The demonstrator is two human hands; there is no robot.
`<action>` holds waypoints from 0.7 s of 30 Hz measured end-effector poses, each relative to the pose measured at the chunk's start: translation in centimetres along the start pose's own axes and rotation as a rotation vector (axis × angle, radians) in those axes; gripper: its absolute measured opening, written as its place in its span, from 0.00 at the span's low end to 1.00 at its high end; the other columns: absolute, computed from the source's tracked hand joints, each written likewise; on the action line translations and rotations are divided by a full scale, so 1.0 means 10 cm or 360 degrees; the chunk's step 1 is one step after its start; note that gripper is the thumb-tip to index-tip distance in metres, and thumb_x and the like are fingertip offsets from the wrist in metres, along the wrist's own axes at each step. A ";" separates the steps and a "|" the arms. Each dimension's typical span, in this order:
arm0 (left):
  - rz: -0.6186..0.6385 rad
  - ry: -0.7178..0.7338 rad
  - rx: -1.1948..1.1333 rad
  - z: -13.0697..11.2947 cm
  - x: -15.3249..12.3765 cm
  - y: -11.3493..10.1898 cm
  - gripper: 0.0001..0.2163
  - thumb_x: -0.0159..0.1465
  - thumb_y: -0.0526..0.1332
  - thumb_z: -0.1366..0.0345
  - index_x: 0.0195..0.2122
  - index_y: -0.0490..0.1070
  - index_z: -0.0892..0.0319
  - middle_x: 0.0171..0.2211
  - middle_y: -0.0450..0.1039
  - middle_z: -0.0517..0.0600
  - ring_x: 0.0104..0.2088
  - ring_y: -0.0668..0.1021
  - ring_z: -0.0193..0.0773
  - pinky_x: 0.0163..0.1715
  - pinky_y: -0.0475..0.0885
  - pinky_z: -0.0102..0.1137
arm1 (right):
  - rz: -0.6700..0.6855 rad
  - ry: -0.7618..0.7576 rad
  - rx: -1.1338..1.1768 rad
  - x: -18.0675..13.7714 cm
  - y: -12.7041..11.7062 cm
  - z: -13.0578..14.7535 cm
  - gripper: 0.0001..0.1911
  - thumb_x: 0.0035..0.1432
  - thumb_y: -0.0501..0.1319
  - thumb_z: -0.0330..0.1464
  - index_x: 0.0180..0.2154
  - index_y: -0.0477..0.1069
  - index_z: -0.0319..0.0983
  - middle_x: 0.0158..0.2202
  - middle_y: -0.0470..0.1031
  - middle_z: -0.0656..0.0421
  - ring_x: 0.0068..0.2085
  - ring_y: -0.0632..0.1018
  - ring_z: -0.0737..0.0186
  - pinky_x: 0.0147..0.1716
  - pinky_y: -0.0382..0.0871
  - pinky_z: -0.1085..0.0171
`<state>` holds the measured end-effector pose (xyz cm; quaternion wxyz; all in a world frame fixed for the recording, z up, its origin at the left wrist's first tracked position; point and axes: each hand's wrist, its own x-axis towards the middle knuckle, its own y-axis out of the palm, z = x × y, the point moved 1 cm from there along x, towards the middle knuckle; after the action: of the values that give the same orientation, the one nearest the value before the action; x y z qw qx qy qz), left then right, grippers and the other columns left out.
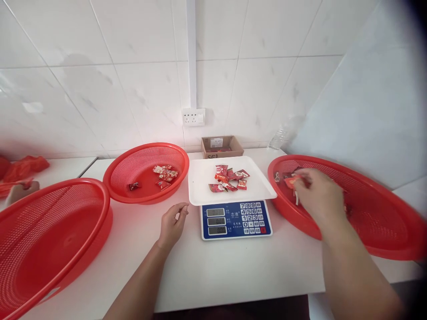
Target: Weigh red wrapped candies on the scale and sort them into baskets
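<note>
My right hand (316,193) is over the right red basket (376,178), its fingers pinched on a small red snack packet (291,181). More packets lie below it in that basket, partly hidden by the hand. My left hand (173,224) rests by the front left corner of the scale's white tray (200,178), fingers curled in and nothing seen in them. A loose pile of red snack packets (230,178) lies on the tray. The blue keypad panel of the digital scale (236,220) faces me; its display digits are faint.
Several wrapped packets (165,174) lie in the back left red basket (145,153). A larger red basket (100,213) stands front left. Behind the scale is a cardboard box (238,149), with a clear plastic bottle (277,138) beside it. Another person's hand (23,192) shows at far left.
</note>
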<state>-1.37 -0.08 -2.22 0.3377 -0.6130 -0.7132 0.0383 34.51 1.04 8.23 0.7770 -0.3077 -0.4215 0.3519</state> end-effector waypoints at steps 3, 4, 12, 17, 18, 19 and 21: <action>0.0004 0.0024 0.0006 -0.01 0.00 0.00 0.10 0.64 0.53 0.61 0.38 0.72 0.58 0.28 0.74 0.47 0.30 0.77 0.33 0.31 0.71 0.26 | -0.0057 0.0152 -0.0109 0.00 -0.15 -0.17 0.12 0.53 0.52 0.32 0.39 0.69 0.44 0.41 0.74 0.52 0.44 0.74 0.45 0.41 0.67 0.48; 0.0003 0.0030 0.0010 -0.01 -0.01 0.01 0.10 0.64 0.53 0.61 0.38 0.72 0.57 0.28 0.74 0.47 0.30 0.77 0.33 0.31 0.71 0.26 | -0.0064 0.0132 -0.0140 -0.02 -0.15 -0.20 0.12 0.53 0.52 0.32 0.39 0.69 0.45 0.41 0.74 0.52 0.45 0.73 0.44 0.41 0.67 0.47; -0.0009 0.0033 0.0019 -0.02 0.00 0.00 0.10 0.64 0.53 0.61 0.38 0.72 0.57 0.28 0.75 0.47 0.29 0.77 0.33 0.31 0.71 0.26 | 0.0169 -0.0578 0.0045 -0.28 0.43 0.06 0.18 0.59 0.48 0.36 0.45 0.71 0.38 0.47 0.74 0.50 0.52 0.71 0.51 0.50 0.65 0.50; 0.0001 0.0009 0.0016 0.00 0.00 0.00 0.10 0.64 0.53 0.61 0.38 0.72 0.57 0.28 0.75 0.47 0.30 0.77 0.33 0.30 0.71 0.26 | 0.0483 -0.0720 -0.0112 -0.38 0.78 0.27 0.22 0.62 0.43 0.31 0.52 0.68 0.35 0.50 0.72 0.49 0.56 0.68 0.51 0.57 0.56 0.47; 0.0003 0.0008 0.0012 0.00 0.00 0.00 0.10 0.64 0.53 0.61 0.38 0.72 0.57 0.28 0.75 0.48 0.30 0.77 0.33 0.31 0.71 0.26 | 0.0522 -0.0734 -0.0123 -0.38 0.81 0.30 0.22 0.63 0.42 0.31 0.52 0.67 0.35 0.51 0.72 0.49 0.57 0.67 0.51 0.58 0.55 0.47; 0.0007 0.0007 0.0011 0.01 0.00 0.00 0.10 0.64 0.53 0.61 0.38 0.72 0.57 0.28 0.75 0.48 0.30 0.77 0.33 0.31 0.71 0.26 | 0.0549 -0.0750 -0.0124 -0.39 0.83 0.33 0.23 0.63 0.42 0.30 0.53 0.67 0.35 0.52 0.71 0.49 0.57 0.67 0.51 0.58 0.54 0.47; 0.0017 0.0001 0.0014 0.01 0.00 0.00 0.10 0.64 0.53 0.61 0.38 0.72 0.57 0.29 0.75 0.48 0.30 0.77 0.33 0.31 0.71 0.26 | 0.0581 -0.0782 -0.0105 -0.39 0.84 0.39 0.23 0.63 0.42 0.31 0.54 0.66 0.35 0.53 0.70 0.49 0.57 0.66 0.51 0.58 0.53 0.47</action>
<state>-1.38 0.00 -2.28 0.3404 -0.6153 -0.7097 0.0432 27.16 3.34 1.75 0.5654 -0.3091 -0.5458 0.5356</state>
